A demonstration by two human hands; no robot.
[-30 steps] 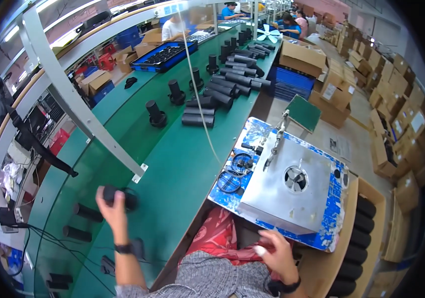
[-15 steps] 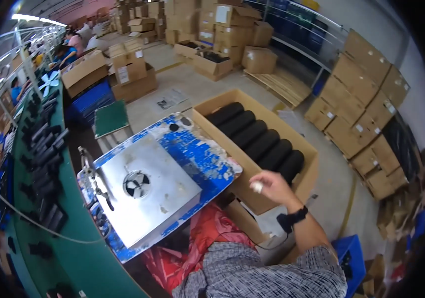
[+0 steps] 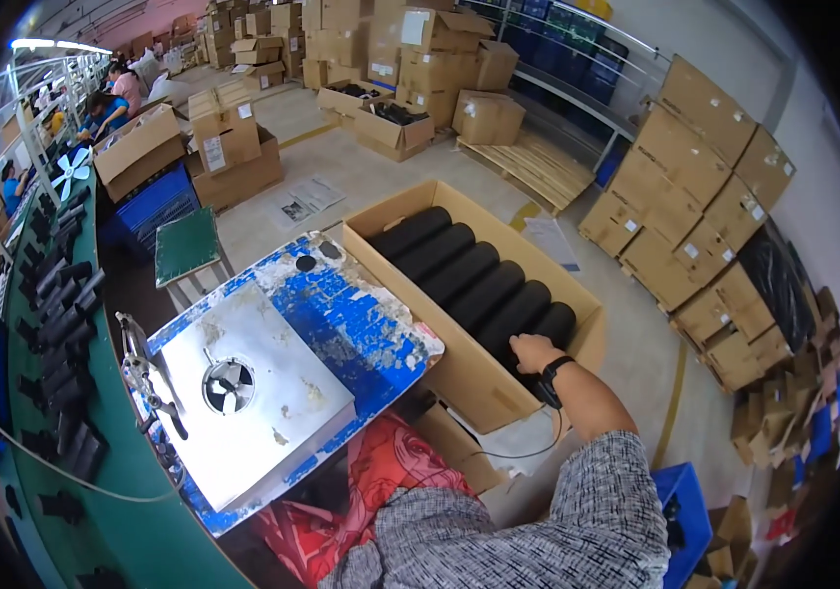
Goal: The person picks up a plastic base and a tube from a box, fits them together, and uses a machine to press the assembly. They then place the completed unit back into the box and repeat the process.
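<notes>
My right hand [image 3: 536,351], with a dark band on the wrist, reaches into a long open cardboard box [image 3: 420,365]. Its fingers are bent down round the near end of one of the black cylinders [image 3: 513,312]; the fingertips are hidden among them. Several of these matt black, round-ended cylinders lie side by side in a row inside the box. No part of my left hand shows. A metal box with a round fan opening [image 3: 273,358] sits on the worn blue table [image 3: 381,339] left of the cardboard box.
A green conveyor belt [image 3: 135,535] with many black parts [image 3: 62,334] runs along the left. Beside it stands a green stool [image 3: 185,245]. Stacked cartons [image 3: 685,187] line the right wall, near a wooden pallet [image 3: 538,175]. A blue bin [image 3: 683,520] is at the lower right.
My right hand has moved from above the box's near edge down into it, onto the black cylinders. A small white thing seen at its fingertips earlier no longer shows. The whole view has shifted.
</notes>
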